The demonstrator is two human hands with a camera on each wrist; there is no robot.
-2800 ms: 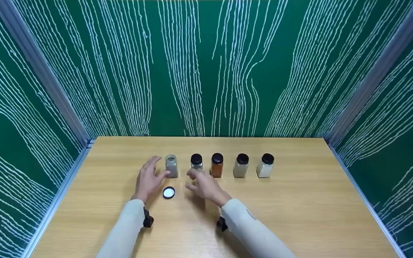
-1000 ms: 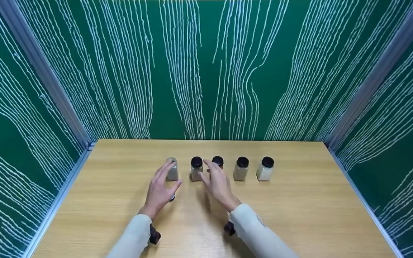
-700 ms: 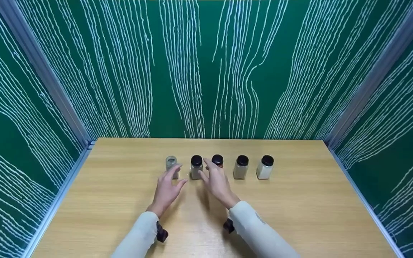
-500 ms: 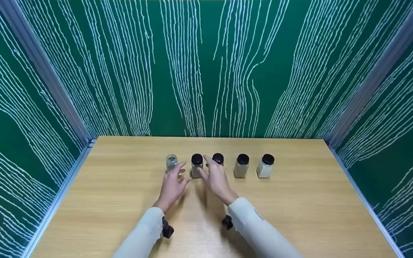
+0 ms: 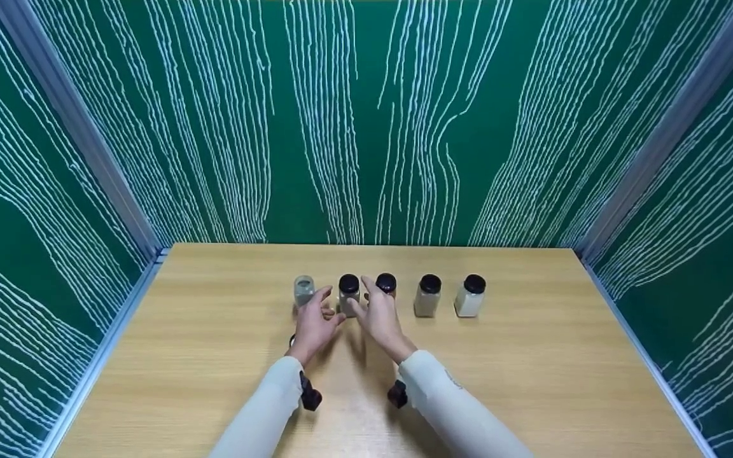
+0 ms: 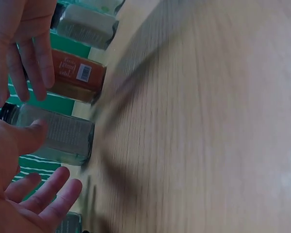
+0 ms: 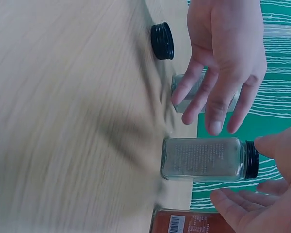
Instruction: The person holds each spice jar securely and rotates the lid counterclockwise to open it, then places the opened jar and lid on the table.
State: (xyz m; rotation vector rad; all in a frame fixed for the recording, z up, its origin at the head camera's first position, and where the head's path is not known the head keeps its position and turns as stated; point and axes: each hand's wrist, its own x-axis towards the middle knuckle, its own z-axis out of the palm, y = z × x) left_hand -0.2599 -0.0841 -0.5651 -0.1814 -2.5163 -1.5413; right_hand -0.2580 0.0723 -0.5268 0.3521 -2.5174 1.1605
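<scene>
1. Lying left of the square clear-glass jar with grey contents and a black cap (image 7: 202,158), and nearer the person, is a loose, round, black ribbed cap (image 7: 162,41); the left wrist partly hides it in the head view.
2. Just left of the grey jar stands an upright, uncapped clear-glass jar (image 5: 303,291), its lower part masked by fingers.
3. Close by the grey jar's left side is the left hand (image 5: 315,326), thumb and fingers spread and loosely bent, pinching nothing; whether it touches the glass, I cannot tell.
4. The grey jar itself stands upright between the two hands on a pale wood-grain table (image 5: 532,381), with a green wall with wavy white lines (image 5: 322,159) behind it.
5. Close by the grey jar's right side is the right hand (image 5: 379,323), thumb parted from the fingers, clasping nothing; its thumb lies near the black cap, contact unclear.
6. Just right of the grey jar, partly behind that hand, stands a black-capped, square clear-glass jar with orange-red contents (image 6: 80,85).
7. Farther right of the grey jar is a black-capped clear-glass jar with greyish-beige contents (image 5: 427,300).
8. Farthest right of it stands a black-capped clear-glass jar with whitish contents (image 5: 469,303).
</scene>
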